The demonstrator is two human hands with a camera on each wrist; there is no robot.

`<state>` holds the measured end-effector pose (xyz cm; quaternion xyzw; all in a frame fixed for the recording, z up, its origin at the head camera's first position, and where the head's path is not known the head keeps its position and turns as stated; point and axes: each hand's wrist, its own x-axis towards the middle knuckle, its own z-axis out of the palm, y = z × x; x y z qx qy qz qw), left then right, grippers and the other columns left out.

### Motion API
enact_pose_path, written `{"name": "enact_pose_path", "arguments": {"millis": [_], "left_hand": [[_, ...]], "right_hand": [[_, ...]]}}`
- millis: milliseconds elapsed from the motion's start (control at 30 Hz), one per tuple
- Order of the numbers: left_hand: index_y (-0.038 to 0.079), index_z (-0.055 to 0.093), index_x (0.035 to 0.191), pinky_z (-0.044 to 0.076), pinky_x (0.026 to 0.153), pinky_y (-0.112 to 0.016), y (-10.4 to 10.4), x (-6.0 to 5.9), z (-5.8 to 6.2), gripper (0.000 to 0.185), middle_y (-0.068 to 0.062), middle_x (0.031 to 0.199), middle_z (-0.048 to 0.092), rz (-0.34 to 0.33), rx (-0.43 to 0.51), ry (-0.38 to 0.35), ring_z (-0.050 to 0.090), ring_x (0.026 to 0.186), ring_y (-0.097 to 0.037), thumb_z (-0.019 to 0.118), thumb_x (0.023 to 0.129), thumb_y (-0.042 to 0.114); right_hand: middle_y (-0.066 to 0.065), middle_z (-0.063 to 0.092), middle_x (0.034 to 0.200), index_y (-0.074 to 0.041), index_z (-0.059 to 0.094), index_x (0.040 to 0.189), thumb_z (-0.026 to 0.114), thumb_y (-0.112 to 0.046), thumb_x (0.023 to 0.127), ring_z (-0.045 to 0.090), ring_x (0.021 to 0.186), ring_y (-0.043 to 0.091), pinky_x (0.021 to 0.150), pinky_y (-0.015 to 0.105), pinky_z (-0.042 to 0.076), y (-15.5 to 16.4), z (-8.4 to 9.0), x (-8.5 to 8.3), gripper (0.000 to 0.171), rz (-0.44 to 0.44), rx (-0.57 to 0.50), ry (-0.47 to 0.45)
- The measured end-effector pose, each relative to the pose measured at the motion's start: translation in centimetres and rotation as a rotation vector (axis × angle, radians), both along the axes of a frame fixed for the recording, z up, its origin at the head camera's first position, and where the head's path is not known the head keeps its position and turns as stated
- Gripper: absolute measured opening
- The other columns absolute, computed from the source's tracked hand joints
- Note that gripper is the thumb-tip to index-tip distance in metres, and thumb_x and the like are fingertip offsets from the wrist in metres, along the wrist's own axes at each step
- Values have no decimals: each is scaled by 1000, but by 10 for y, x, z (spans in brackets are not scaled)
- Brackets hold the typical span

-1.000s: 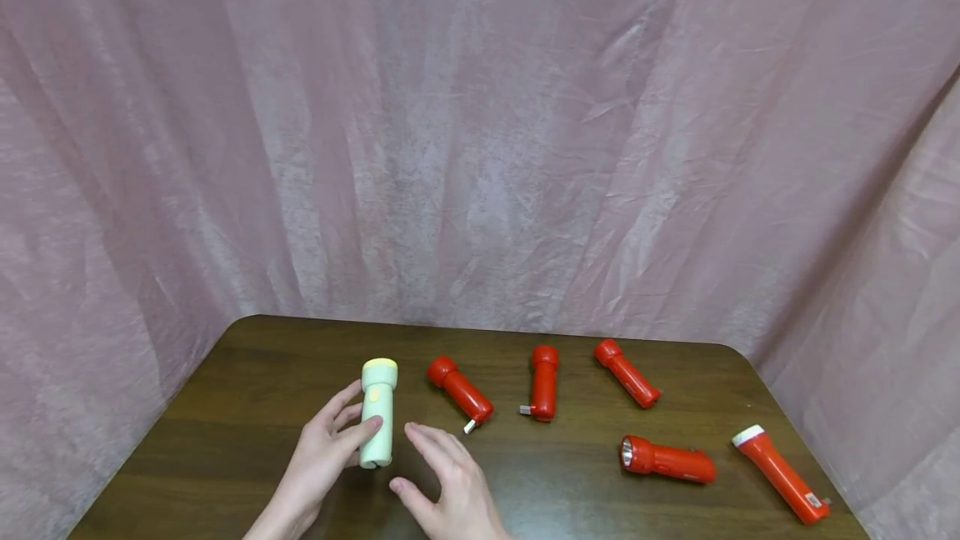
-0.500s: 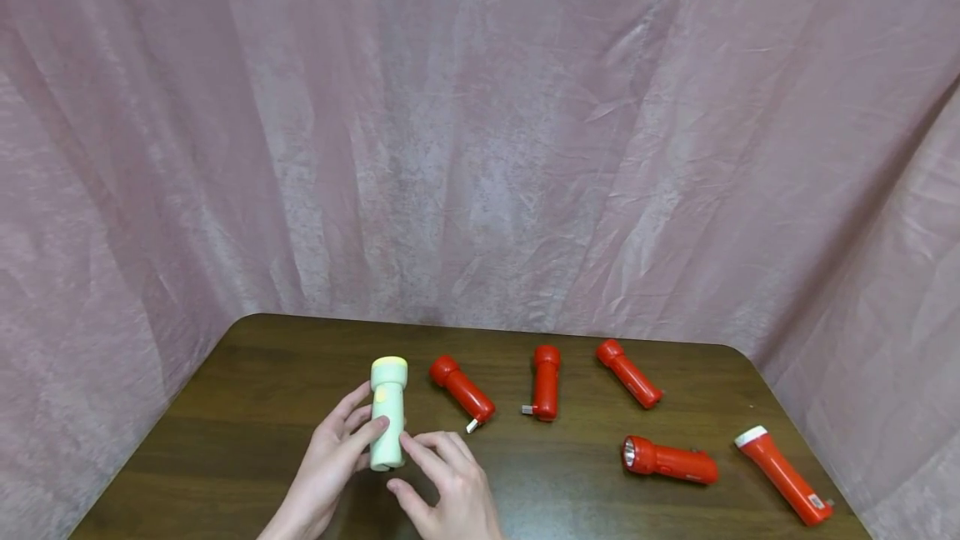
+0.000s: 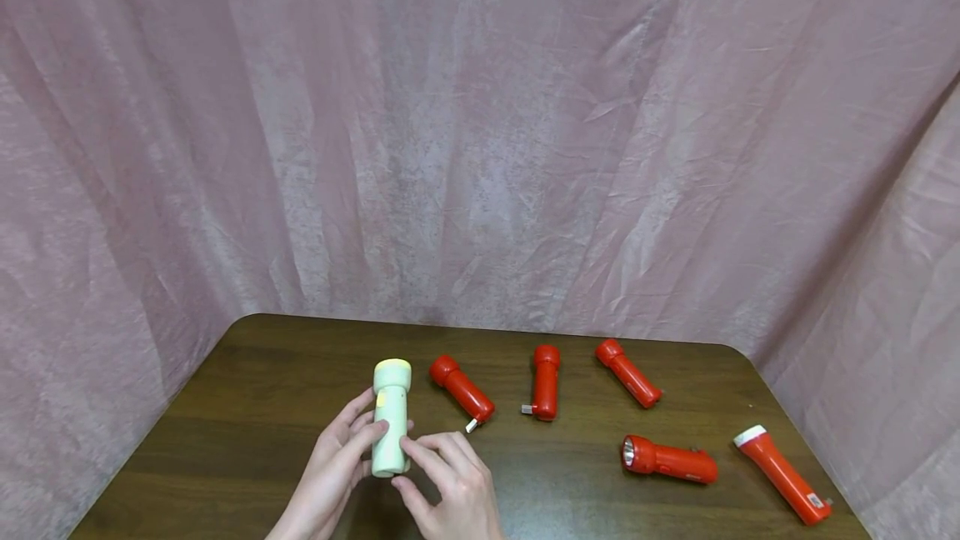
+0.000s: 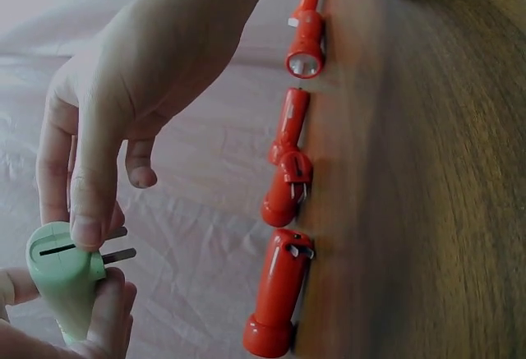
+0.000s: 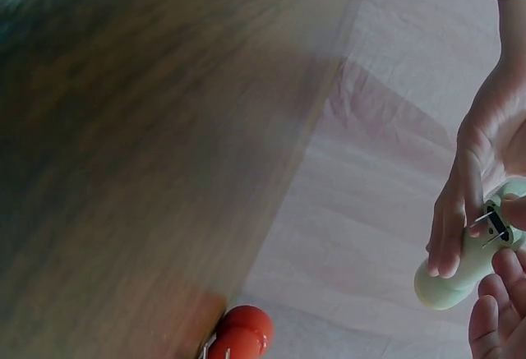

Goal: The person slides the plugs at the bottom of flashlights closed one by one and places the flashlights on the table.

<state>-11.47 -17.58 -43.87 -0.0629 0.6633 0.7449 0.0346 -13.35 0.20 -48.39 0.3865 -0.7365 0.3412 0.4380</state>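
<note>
A pale green flashlight with a yellow head is held just above the table, near its front left, between both hands. My left hand wraps its body from the left. My right hand pinches its tail end, where two metal plug prongs stick out. In the left wrist view a fingertip of the right hand presses beside the prongs on the green flashlight. The right wrist view shows the green flashlight with the left hand around it.
Several red flashlights lie on the dark wooden table: one just right of my hands, others behind, and two at the right. A pink curtain hangs behind the table.
My right hand has moved left from the table to the green flashlight and taken hold of its tail end. The left hand has shifted the flashlight slightly to the right.
</note>
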Motion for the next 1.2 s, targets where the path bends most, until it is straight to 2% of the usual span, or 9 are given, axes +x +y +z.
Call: {"name": "enact_pose_path", "arguments": {"millis": [167,333,533,733,867,1033,1200], "left_hand": [[6,29,162,62,83,-29,2,0,2,71,-22,142,66,29,-82,-21,76,112,-23,65,104,26],[2,33,160,62,81,-30,2,0,2,75,-26,148,60,41,-158,-44,73,112,-23,70,100,27],[-2,36,159,63,81,-34,0,0,-1,74,-24,145,60,3,-184,-53,72,113,-22,70,100,27],[1,31,162,64,82,-33,-4,0,-4,75,-24,141,64,-81,-172,-45,74,106,-20,69,101,25],[1,26,163,65,82,-32,-6,-1,-6,77,-25,138,67,-133,-156,-28,74,103,-17,67,102,23],[-3,29,162,65,83,-33,-5,0,-8,75,-29,139,66,-143,-163,-19,76,104,-19,66,102,25],[-3,30,161,67,83,-37,-3,1,-8,75,-29,140,65,-135,-158,-19,76,107,-24,67,102,25]], "right_hand": [[-5,72,98,-14,78,115,91,-20,77,66,89,8,75,12,52,2,1,0,40,-4,34,49],[-7,71,98,-15,78,114,92,-18,72,64,86,6,73,12,50,6,1,0,44,-9,66,81],[-5,72,100,-15,78,114,92,-22,75,67,87,7,76,16,54,11,-2,-1,43,6,84,103],[-8,74,96,-14,78,116,95,-23,71,67,83,3,74,10,51,16,-1,2,49,16,98,29],[-7,76,101,-13,79,117,96,-23,71,70,84,3,76,7,52,19,1,5,50,38,133,-38],[2,82,109,-11,81,115,97,-22,69,79,92,10,79,15,61,21,3,7,49,20,170,-62],[4,82,111,-10,81,114,98,-20,67,80,93,12,81,17,62,23,5,7,50,23,176,-40]]}}
